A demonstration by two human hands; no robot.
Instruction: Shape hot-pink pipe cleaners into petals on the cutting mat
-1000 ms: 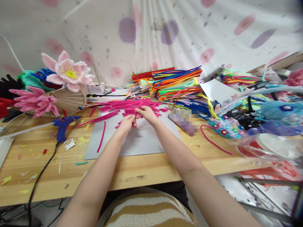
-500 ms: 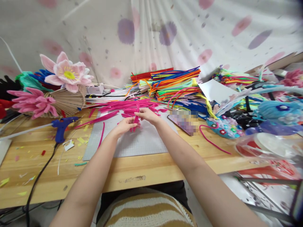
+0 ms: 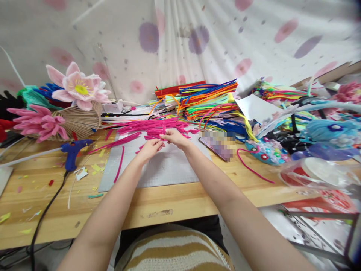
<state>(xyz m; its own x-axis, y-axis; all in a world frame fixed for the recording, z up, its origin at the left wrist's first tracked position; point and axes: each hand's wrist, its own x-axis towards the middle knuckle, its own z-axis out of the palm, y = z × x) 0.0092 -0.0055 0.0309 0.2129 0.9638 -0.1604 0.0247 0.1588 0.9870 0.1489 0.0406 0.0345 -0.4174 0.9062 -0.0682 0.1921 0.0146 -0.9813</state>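
Over the grey cutting mat [image 3: 169, 173] my two hands meet. My left hand [image 3: 153, 147] is closed, its fingertips pinching at the lower end of a pink pipe cleaner [image 3: 164, 128]. My right hand [image 3: 174, 138] pinches the same piece, whose upper end sticks up above the fingers. Most of the piece is covered by the fingers. Behind the hands lies a spread of long pink pipe cleaners [image 3: 132, 127], with shorter pink pieces [image 3: 153, 134] nearer to me. One loose pink strip [image 3: 119, 164] rests left of my left hand.
A blue glue gun [image 3: 73, 153] with a black cord lies at left, below pink fuzzy flowers [image 3: 80, 88]. A phone [image 3: 217, 146] rests right of the mat. Bundles of coloured pipe cleaners [image 3: 208, 98] stand behind. Decorated blue items [image 3: 267, 151] and a plastic-wrapped roll [image 3: 316, 173] crowd the right.
My left hand has moved slightly right and up, and its fingers have closed against the right hand's fingertips. Pink material that hung below the fingers is now hidden.
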